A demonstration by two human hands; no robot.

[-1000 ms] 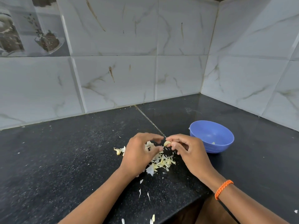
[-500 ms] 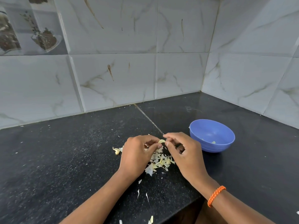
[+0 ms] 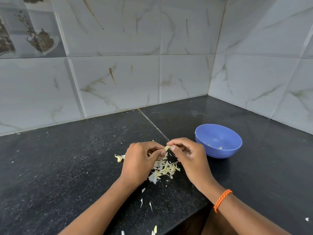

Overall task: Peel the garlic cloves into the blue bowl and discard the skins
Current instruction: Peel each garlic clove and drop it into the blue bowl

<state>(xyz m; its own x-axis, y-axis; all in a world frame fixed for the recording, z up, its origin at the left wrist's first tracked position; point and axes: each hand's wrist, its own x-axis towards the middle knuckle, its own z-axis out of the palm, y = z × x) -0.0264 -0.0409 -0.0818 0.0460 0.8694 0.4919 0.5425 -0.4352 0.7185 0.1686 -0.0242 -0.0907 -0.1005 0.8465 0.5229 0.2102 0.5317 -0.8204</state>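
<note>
Your black speckled worktop (image 3: pixel 67 167) carries the blue bowl (image 3: pixel 218 141) at right, a pile of garlic skins (image 3: pixel 162 168) centrally, and scattered flakes (image 3: pixel 142 201) nearer you.

Soft, even daylight, faint sheen on the dark counter (image 3: pixel 50 167), sharp focus, wide-angle bowing at edges.

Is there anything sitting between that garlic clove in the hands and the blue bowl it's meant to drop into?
Nothing visible does. The small pale garlic clove is pinched between the left hand and right hand, and the round blue plastic bowl stands open just beyond the right hand. Only bare black countertop lies between them.
</note>
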